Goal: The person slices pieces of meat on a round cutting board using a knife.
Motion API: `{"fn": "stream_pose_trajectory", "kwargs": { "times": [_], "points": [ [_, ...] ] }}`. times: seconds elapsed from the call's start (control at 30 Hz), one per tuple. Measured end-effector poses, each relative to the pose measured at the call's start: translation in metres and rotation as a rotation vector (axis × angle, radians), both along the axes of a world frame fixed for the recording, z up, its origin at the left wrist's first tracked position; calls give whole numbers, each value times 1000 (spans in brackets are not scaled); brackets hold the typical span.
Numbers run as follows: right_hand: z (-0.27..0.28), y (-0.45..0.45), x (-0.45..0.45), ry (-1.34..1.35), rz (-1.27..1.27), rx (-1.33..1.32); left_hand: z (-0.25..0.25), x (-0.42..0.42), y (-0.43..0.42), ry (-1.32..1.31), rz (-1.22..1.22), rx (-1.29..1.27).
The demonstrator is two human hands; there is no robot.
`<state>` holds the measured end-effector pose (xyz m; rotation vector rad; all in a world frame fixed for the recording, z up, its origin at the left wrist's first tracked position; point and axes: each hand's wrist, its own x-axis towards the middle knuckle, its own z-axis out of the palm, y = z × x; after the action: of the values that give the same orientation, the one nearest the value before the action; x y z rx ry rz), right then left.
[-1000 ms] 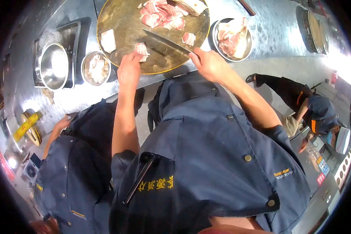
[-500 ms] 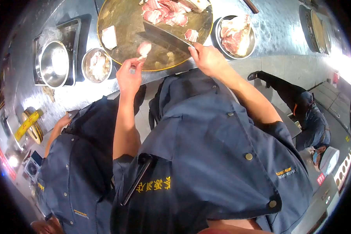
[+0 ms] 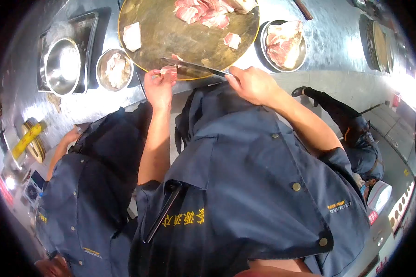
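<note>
My right hand [image 3: 254, 85] is closed on the handle of a cleaver [image 3: 196, 67], seen nearly edge-on over the near part of a round cutting board [image 3: 171, 34]. In my left hand [image 3: 158, 88], finger and thumb pinch a small slice of meat [image 3: 169, 73] at the board's near edge. Its upper end meets the blade, and a bit of meat shows just beyond it. Sliced meat [image 3: 201, 11] is heaped at the far side of the board. A pale chunk [image 3: 132, 37] lies at the left and a small piece [image 3: 232, 40] at the right.
Right of the board stands a bowl with a large meat piece [image 3: 284, 44]. To the left are a bowl of scraps [image 3: 117, 69] and an empty metal bowl [image 3: 62, 67] on a tray [image 3: 93, 34]. A co-worker [image 3: 85, 194] stands close at left; another person [image 3: 363, 147] is at right.
The cleaver has come nearer and turned edge-on, its blade now at the slice in my left hand. The view has shifted slightly.
</note>
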<state>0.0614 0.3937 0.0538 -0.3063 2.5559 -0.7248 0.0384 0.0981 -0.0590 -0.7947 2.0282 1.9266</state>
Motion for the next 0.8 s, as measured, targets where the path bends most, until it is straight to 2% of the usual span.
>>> {"fn": "stream_pose_trajectory", "kwargs": {
  "times": [0.1,0.23,0.3,0.47,0.53,0.6,0.67,0.7,0.8],
  "points": [
    [4,4,4,-13,7,0,-2,8,3,-4,145,74],
    [-1,6,6,-34,43,74,-6,16,5,-46,203,110],
    [-17,0,7,27,22,72,-7,22,8,-29,134,21],
    [-28,4,0,-2,-41,9,8,32,9,-29,24,28],
    [-28,11,-4,13,-74,-13,15,27,6,114,-16,54],
    [-23,17,-5,33,-225,-45,23,6,10,186,-100,18],
    [-23,23,-8,30,-249,1,35,-26,25,375,-361,-382],
    [-23,25,-7,41,-240,-12,19,-38,19,496,-483,-551],
    [-23,30,-1,46,-249,-27,-1,-61,19,533,-567,-659]
  ]
}}
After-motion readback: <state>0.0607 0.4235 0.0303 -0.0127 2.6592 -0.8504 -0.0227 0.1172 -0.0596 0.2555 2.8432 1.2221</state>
